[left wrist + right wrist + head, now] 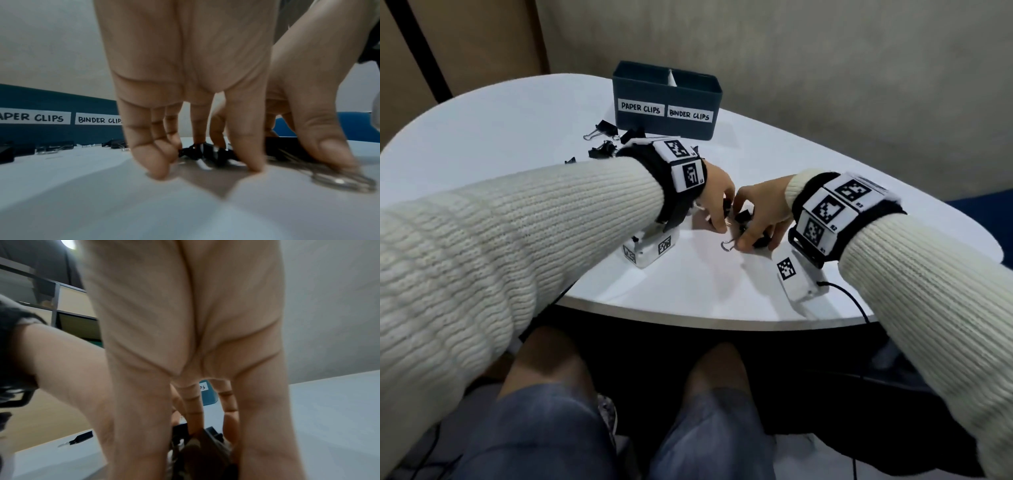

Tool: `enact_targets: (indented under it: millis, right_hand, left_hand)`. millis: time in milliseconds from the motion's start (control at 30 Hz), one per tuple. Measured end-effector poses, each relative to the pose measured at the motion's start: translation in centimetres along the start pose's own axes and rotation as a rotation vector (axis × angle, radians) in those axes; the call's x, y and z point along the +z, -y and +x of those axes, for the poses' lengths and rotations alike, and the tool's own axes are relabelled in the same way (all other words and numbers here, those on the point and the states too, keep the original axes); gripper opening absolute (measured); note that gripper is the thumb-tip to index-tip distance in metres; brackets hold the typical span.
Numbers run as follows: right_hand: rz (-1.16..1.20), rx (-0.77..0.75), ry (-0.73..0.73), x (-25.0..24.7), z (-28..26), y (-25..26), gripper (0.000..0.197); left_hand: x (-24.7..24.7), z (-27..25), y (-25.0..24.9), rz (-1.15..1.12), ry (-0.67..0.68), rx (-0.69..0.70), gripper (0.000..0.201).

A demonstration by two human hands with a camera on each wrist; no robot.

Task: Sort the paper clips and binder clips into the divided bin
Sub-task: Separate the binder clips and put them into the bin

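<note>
Left hand (717,198) fingertips down on worktop (517,144), curled round a black binder clip (207,154) | right hand (760,219) pinching binder clips (743,219) in the same pile | spare clips (602,132) left of the divided bin (666,102), which stands at the far edge.

The divided bin (667,102) carries two white labels on its front wall: "PAPER CLIPS" (641,107) on the left and "BINDER CLIPS" (690,115) on the right.
</note>
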State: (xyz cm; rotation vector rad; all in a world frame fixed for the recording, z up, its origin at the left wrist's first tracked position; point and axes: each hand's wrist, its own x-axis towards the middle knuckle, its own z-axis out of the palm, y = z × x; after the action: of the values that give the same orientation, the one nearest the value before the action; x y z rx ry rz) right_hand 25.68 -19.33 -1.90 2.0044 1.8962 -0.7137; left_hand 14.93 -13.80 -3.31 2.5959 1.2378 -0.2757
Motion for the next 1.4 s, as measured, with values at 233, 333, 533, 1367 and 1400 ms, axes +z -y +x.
enact_targets:
  millis: [233,333,533,1367,1400]
  right_hand:
    - [0.193,0.026,0.012,-0.4,1.5,-1.0,0.045]
    - [0.255,0.033,-0.008,-0.6,1.9,-1.0,0.048]
    - [0.213,0.053,-0.019,-0.9,2.8,-1.0,0.050]
    - [0.527,-0.162,-0.292,-8.2,6.7,0.2,0.019]
    - [0.628,-0.206,-0.338,-9.8,7.0,0.4,0.021]
  left_hand:
    - [-0.7,-0.6,0.8,0.035,-0.019,-0.080,0.024]
    - [-0.7,-0.9,0.4,0.091,-0.030,-0.063,0.043]
    - [-0.2,0.0,0.7,-0.065,0.104,-0.044,0.048]
    - [-5.5,0.8,8.3,-0.302,-0.068,-0.048,0.024]
    - [-6.9,1.2,9.2,-0.321,-0.103,-0.043,0.025]
